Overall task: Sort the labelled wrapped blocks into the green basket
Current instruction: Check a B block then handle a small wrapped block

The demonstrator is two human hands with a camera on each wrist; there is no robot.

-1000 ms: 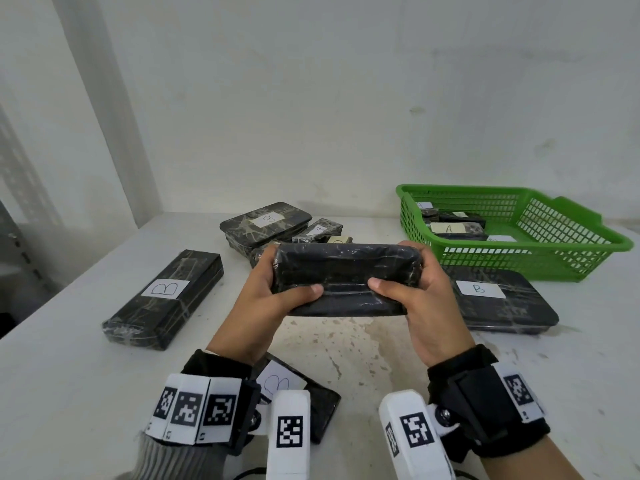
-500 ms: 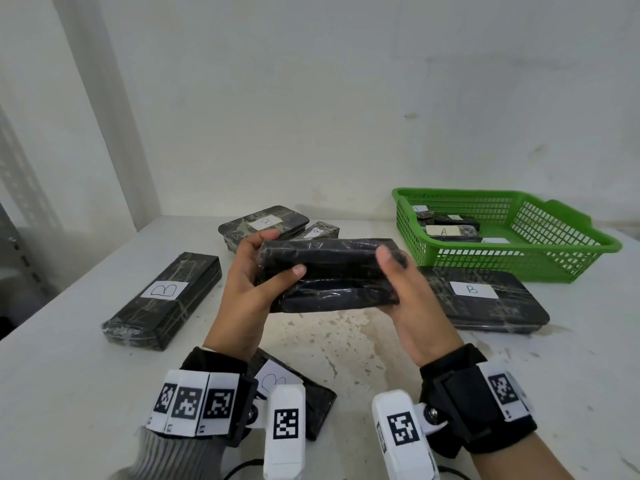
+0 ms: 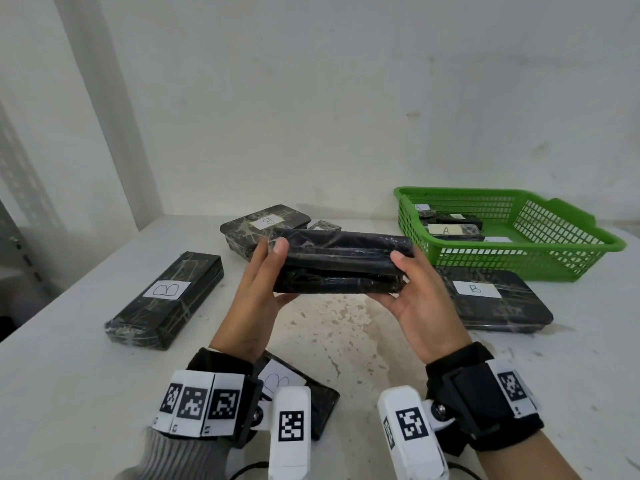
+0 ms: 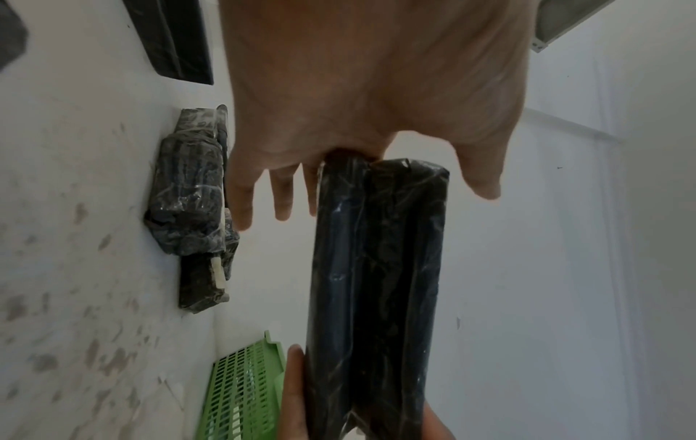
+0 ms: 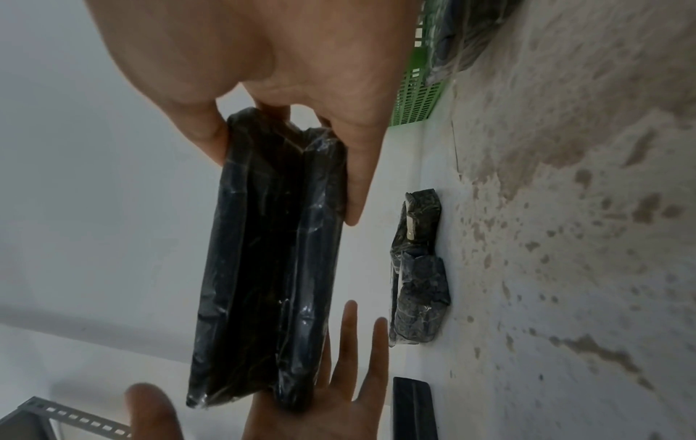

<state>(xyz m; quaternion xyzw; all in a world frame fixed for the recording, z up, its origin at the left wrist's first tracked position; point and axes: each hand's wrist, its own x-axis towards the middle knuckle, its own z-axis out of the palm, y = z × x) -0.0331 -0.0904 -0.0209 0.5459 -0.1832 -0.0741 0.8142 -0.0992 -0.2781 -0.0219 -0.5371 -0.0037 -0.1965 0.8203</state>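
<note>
Wrapped block (image 3: pixel 341 266) sits between my two hands, lifted off the white table (image 3: pixel 69 393), long axis running from one palm to the other. My left hand (image 3: pixel 258 299) has its fingers straight and spread behind the block's left end, thumb over the top edge, so I read it as cradling rather than clamping. My right hand (image 3: pixel 420 299) pinches the other end, thumb on the upper face, fingers underneath. No label shows on the faces I can see. Below my left wrist lies a block marked B (image 3: pixel 298 393). Left of my fingers lies a long B block (image 3: pixel 166 299); just beyond my right fingers, a flat B block (image 3: pixel 495 303). Further back stands the green basket (image 3: pixel 554 268), holding an A block (image 3: pixel 450 231).
</note>
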